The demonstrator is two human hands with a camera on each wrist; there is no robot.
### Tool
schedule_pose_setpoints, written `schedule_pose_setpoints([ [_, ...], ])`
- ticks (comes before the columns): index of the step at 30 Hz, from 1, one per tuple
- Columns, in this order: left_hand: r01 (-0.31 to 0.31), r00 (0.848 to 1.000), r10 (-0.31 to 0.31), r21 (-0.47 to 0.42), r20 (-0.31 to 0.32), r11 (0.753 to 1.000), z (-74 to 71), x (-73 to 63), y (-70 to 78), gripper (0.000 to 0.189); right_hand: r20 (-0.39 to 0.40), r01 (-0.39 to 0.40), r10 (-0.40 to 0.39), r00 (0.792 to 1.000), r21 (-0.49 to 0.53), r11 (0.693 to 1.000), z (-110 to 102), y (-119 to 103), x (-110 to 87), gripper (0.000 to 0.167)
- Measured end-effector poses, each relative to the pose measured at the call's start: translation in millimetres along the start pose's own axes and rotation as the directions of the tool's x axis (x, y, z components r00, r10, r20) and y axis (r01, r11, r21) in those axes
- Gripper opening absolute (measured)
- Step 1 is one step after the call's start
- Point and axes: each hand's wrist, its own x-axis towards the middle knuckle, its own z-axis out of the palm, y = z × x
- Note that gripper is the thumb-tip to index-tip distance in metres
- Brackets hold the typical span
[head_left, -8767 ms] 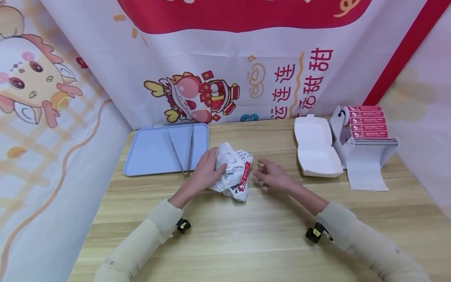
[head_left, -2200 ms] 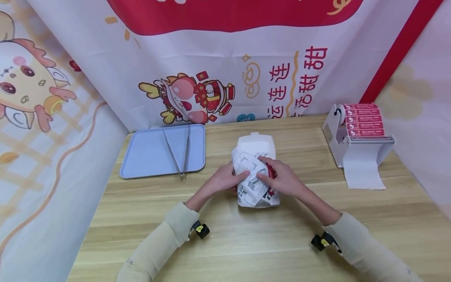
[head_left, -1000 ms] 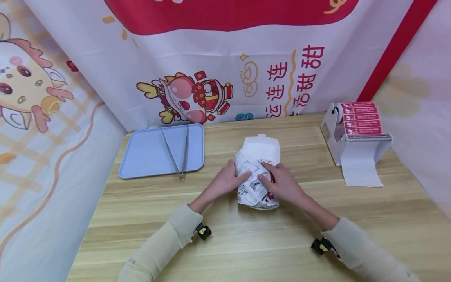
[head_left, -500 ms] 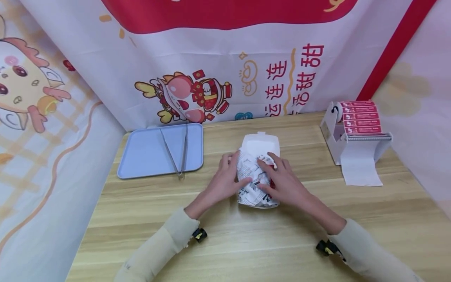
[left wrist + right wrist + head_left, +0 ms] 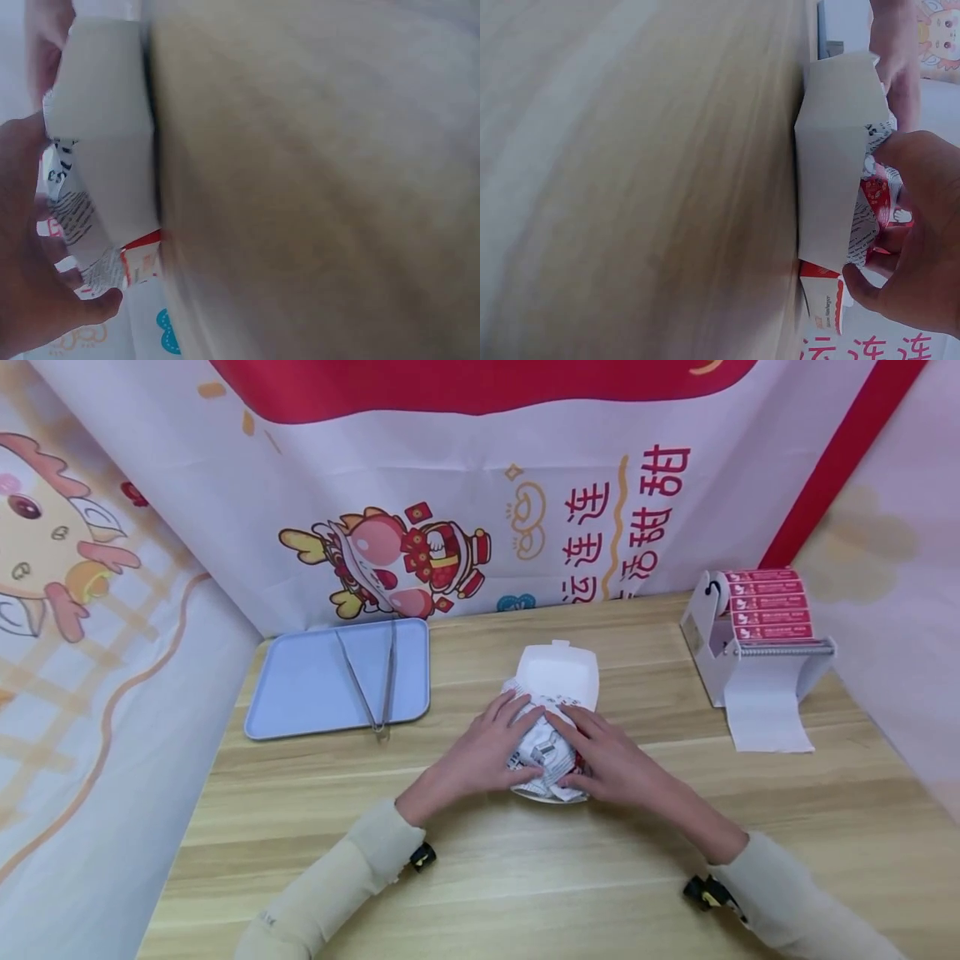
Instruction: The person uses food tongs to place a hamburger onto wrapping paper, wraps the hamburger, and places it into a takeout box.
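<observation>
In the head view, a bundle wrapped in newsprint-patterned paper [image 5: 549,748] sits in the base of a white takeaway box. The box's lid [image 5: 558,675] stands open on the far side. My left hand [image 5: 491,745] lies over the bundle's left side, fingers spread on the paper. From the right, my right hand [image 5: 613,762] presses the bundle with extended fingers. Much of the red label is hidden. Both wrist views show the box wall [image 5: 112,172] [image 5: 829,187] low on the table and crumpled paper rising above its rim.
A blue tray [image 5: 292,685] stands at the back left with metal tongs [image 5: 360,685] lying across its edge. At the back right is a dispenser [image 5: 708,652] with a roll of red labels [image 5: 768,606]. A printed cloth [image 5: 465,452] hangs behind the table.
The box has come from beside the dispenser to the middle, and the bundle now lies in it. Over the last second both hands moved from its sides onto its top.
</observation>
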Motion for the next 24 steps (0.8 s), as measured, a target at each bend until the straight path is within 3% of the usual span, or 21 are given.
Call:
schedule_pose_setpoints([
  [5,0.013,1.000,-0.013,0.034,-0.017,0.999,4.5,0.1,1.4,0.090,-0.017,0.022,-0.023,1.000,-0.013,1.000,1,2,0.0,0.099],
  [10,-0.012,1.000,0.012,0.072,-0.001,0.997,6.3,2.1,0.6,0.089,-0.017,0.010,-0.011,1.000,-0.037,0.999,5,3,-0.5,0.098],
  [13,-0.005,1.000,0.005,0.030,0.002,1.000,3.5,3.2,-0.6,0.088,-0.026,0.003,-0.004,1.000,-0.047,0.999,8,3,-0.3,0.098],
  [19,0.051,0.999,-0.049,-0.137,0.014,0.989,-7.4,4.2,-3.7,0.092,-0.045,-0.005,0.004,0.999,-0.010,1.000,10,1,-0.4,0.096],
  [24,-0.016,1.000,0.019,-0.151,0.017,0.988,-12.1,9.8,-4.7,0.099,-0.019,-0.070,0.071,0.997,0.050,0.996,9,0,-1.6,0.096],
])
